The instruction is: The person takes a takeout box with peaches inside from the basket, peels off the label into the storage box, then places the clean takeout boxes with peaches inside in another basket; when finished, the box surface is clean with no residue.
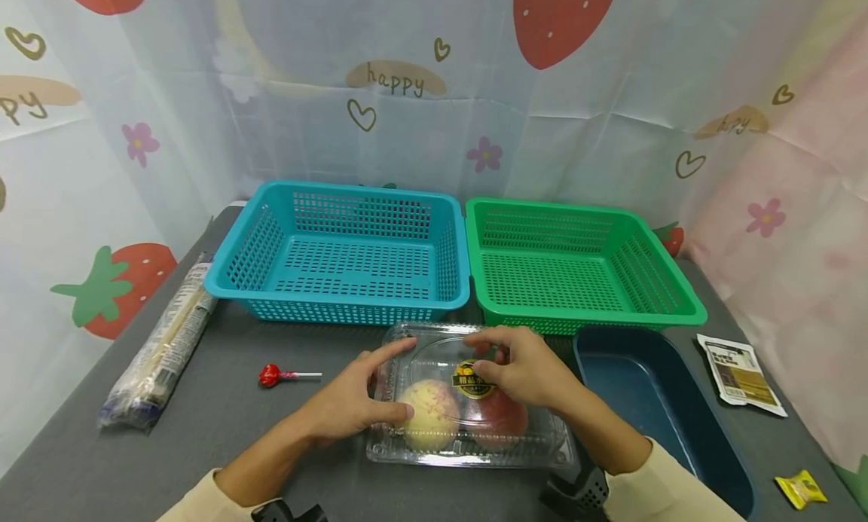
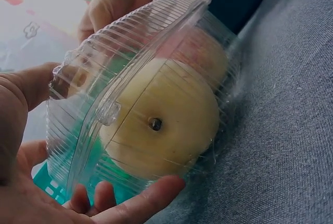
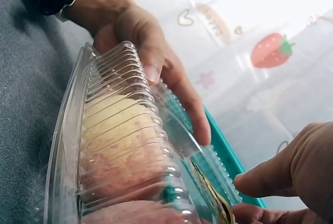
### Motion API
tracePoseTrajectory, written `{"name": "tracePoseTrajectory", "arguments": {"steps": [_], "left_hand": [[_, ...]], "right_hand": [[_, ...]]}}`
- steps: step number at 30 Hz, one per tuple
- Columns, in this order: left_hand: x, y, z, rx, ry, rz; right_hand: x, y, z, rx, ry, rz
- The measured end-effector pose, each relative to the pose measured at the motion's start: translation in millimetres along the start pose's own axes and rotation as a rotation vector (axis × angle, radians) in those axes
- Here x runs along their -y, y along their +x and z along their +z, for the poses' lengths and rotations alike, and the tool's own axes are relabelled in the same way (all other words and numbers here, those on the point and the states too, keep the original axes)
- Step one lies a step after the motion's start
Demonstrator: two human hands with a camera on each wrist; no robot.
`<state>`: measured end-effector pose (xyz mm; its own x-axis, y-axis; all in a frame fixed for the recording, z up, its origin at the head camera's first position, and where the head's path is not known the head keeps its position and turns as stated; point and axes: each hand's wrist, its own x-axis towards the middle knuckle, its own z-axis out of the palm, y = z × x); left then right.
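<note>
A clear plastic clamshell box (image 1: pixel 434 349) lies on the table in front of me, with a yellow, pink-speckled round fruit (image 1: pixel 429 415) and a reddish one (image 1: pixel 498 420) inside. On its lid is a black and gold sticker (image 1: pixel 472 380). My left hand (image 1: pixel 353 398) rests spread along the box's left side, thumb near the yellow fruit and index finger reaching toward the back corner. Over the lid's right half, my right hand (image 1: pixel 525 367) has its thumb at the sticker's edge and its index finger bent above the lid. The right wrist view shows the sticker (image 3: pixel 210 195) nearly edge-on.
Behind the box stand a blue basket (image 1: pixel 339 296) and a green basket (image 1: pixel 590 311). A dark blue tray (image 1: pixel 651 401) is close on the right, beyond it a white packet (image 1: pixel 741 375) and a yellow wrapped candy (image 1: pixel 802 489). Left are a red lollipop (image 1: pixel 270 376) and a long plastic-wrapped package (image 1: pixel 163 345).
</note>
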<state>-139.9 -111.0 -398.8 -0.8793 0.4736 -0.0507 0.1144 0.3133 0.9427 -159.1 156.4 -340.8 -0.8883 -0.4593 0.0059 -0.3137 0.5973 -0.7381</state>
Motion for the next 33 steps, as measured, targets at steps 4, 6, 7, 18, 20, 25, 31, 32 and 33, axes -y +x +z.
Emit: {"name": "tracePoseTrajectory", "arguments": {"steps": [4,6,7,18,20,25,31,32,33], "left_hand": [[0.3,-0.7,1.0,-0.002,-0.043,0.005],[1.3,-0.4,1.8,0.003,-0.092,0.017],[1.8,-0.3,2.2,0.006,-0.118,0.023],[5.2,1.3,4.4,0.008,-0.217,0.024],[4.7,1.8,4.5,0.006,-0.223,0.028],[4.1,2.6,4.3,0.011,-0.233,0.033],[4.1,1.9,4.1,0.019,-0.24,0.018],[4.0,1.9,4.0,0.021,-0.241,0.016],[3.9,1.8,3.9,0.021,-0.24,0.013]], "right_hand": [[2,1,3,-0.013,-0.028,0.029],[3,2,4,-0.02,-0.037,0.048],[4,2,5,-0.026,-0.044,0.057],[11,9,15,-0.124,-0.226,0.117],[11,9,15,-0.137,-0.24,0.103],[11,7,13,-0.14,-0.195,0.089],[8,3,8,-0.096,-0.117,0.039],[8,3,7,-0.089,-0.112,0.028],[8,3,6,-0.087,-0.108,0.02]]}}
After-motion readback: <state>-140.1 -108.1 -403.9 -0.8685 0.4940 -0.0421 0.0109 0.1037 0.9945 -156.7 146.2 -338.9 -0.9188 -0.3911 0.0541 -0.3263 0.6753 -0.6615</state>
